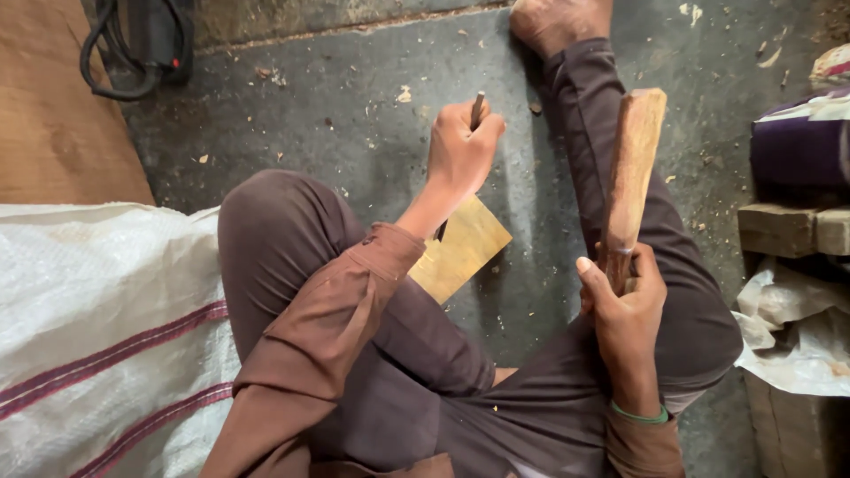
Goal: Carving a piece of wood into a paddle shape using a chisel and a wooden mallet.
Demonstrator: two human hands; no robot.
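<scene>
I sit on a grey concrete floor in brown trousers and a brown shirt. My left hand (460,150) is closed around a thin dark metal chisel (476,111), held upright, its lower end reaching down to a flat yellowish wooden piece (465,252) that lies on the floor between my legs. My right hand (624,301) grips the lower end of a long wooden mallet (630,177), which points up and away from me above my right leg. A green band circles my right wrist.
A white woven sack (97,327) with maroon stripes lies at my left. A brown board (53,106) and a black cable (124,53) are at the top left. Wood blocks (788,228), crumpled paper (792,332) and purple cloth (801,142) sit at the right. Wood chips litter the floor.
</scene>
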